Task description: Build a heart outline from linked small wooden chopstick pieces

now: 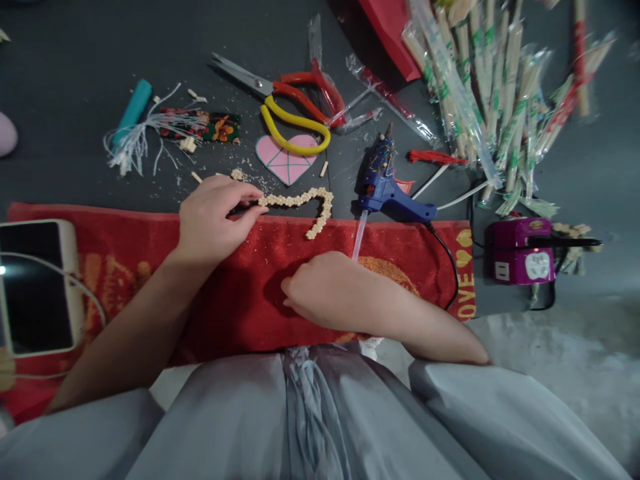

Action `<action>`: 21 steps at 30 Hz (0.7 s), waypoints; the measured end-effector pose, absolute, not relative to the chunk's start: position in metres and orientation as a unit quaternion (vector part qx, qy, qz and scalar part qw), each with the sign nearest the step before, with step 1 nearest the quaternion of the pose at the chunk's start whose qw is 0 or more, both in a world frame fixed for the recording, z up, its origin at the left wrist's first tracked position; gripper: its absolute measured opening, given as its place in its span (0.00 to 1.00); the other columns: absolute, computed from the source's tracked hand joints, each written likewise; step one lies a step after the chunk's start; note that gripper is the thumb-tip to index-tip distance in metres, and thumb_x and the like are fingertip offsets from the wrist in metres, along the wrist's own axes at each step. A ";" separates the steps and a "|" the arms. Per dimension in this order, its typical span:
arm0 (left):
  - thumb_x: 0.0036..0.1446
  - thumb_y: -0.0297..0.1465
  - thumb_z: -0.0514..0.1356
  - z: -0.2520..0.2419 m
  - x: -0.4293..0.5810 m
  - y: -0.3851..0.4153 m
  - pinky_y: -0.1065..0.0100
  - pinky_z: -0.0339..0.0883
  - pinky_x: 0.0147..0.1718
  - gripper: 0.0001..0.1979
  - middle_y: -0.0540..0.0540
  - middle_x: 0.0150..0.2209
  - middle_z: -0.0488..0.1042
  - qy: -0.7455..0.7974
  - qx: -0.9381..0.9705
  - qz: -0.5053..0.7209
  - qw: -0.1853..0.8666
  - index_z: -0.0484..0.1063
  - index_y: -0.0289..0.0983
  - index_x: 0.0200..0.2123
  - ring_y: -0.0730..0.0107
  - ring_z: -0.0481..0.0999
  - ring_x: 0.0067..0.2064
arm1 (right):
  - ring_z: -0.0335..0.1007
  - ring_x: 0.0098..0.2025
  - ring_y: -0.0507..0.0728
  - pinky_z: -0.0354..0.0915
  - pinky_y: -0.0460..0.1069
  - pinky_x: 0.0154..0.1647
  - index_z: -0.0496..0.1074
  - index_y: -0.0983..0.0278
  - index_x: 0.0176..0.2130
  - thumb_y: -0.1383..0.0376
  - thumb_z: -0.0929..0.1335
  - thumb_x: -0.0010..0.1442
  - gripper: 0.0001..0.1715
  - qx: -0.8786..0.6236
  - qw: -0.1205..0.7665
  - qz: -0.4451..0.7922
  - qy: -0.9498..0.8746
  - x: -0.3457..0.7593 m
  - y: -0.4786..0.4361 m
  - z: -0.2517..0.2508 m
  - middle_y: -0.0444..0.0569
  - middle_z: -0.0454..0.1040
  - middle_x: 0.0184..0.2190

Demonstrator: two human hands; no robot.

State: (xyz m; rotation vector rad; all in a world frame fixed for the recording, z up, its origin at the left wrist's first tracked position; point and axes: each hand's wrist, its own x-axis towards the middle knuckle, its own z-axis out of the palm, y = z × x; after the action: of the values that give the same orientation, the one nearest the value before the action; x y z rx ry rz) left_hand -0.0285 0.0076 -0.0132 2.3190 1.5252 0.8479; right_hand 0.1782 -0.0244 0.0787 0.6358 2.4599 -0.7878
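Observation:
My left hand (217, 213) pinches the left end of a pale, knobbly strip (295, 199) between thumb and fingers. The strip looks built of many small cream pieces and bends down like a hook at its right end. Below that bend, my right hand (327, 290) is closed over the red towel (240, 280); its fingertips are mostly hidden, so what it may hold does not show. A pink paper heart (287, 167) with dark lines lies just beyond the strip. Beside it, to the right, sits a blue hot glue gun (387, 190) with a clear glue stick in its rear.
Scissors (290, 100) with red and yellow handles lie behind the heart. Wrapped chopsticks (490, 100) cover the back right. A purple power box (523, 250) and cords are at right, a white-framed tablet (37, 287) at left. White threads (145, 130) and crumbs lie scattered.

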 end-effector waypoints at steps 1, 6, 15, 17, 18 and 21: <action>0.62 0.32 0.66 -0.013 -0.028 0.008 0.58 0.76 0.41 0.03 0.51 0.35 0.81 0.522 0.793 0.291 0.120 0.76 0.47 0.39 0.62 0.81 0.39 | 0.82 0.41 0.62 0.50 0.50 0.23 0.79 0.66 0.45 0.66 0.63 0.72 0.15 0.232 0.238 -0.288 0.898 0.178 -0.025 0.079 0.55 0.84 0.38; 0.61 0.32 0.66 -0.013 -0.028 0.008 0.58 0.77 0.42 0.03 0.51 0.35 0.81 0.533 0.787 0.284 0.126 0.76 0.47 0.38 0.62 0.81 0.40 | 0.82 0.40 0.63 0.56 0.50 0.25 0.79 0.66 0.45 0.66 0.62 0.73 0.16 0.232 0.241 -0.290 0.897 0.179 -0.024 0.079 0.56 0.84 0.37; 0.62 0.32 0.66 -0.012 -0.028 0.007 0.57 0.76 0.43 0.03 0.51 0.35 0.80 0.538 0.781 0.286 0.140 0.76 0.47 0.38 0.61 0.80 0.41 | 0.82 0.40 0.63 0.56 0.51 0.25 0.79 0.67 0.45 0.66 0.63 0.72 0.16 0.234 0.239 -0.285 0.898 0.177 -0.025 0.078 0.56 0.83 0.37; 0.61 0.32 0.66 -0.013 -0.028 0.007 0.57 0.76 0.43 0.03 0.52 0.35 0.80 0.536 0.782 0.286 0.137 0.76 0.47 0.38 0.61 0.81 0.41 | 0.82 0.40 0.63 0.54 0.51 0.24 0.79 0.67 0.44 0.66 0.63 0.72 0.15 0.236 0.237 -0.283 0.899 0.178 -0.026 0.078 0.56 0.84 0.37; 0.62 0.32 0.66 -0.013 -0.028 0.007 0.58 0.76 0.43 0.03 0.52 0.35 0.80 0.534 0.784 0.285 0.133 0.76 0.47 0.38 0.62 0.81 0.41 | 0.82 0.40 0.63 0.53 0.51 0.24 0.79 0.66 0.44 0.66 0.63 0.72 0.15 0.236 0.236 -0.282 0.899 0.179 -0.026 0.078 0.56 0.84 0.37; 0.62 0.33 0.66 -0.013 -0.029 0.007 0.59 0.76 0.42 0.03 0.52 0.35 0.80 0.531 0.790 0.281 0.121 0.76 0.47 0.39 0.62 0.81 0.40 | 0.83 0.40 0.62 0.52 0.51 0.23 0.79 0.66 0.44 0.66 0.63 0.72 0.15 0.236 0.235 -0.283 0.899 0.179 -0.026 0.078 0.55 0.84 0.37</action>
State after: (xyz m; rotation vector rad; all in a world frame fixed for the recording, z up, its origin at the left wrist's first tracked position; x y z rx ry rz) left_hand -0.0285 0.0069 -0.0131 2.3081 1.5497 0.8211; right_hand 0.1793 -0.0258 0.0778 0.6461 2.4675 -0.7767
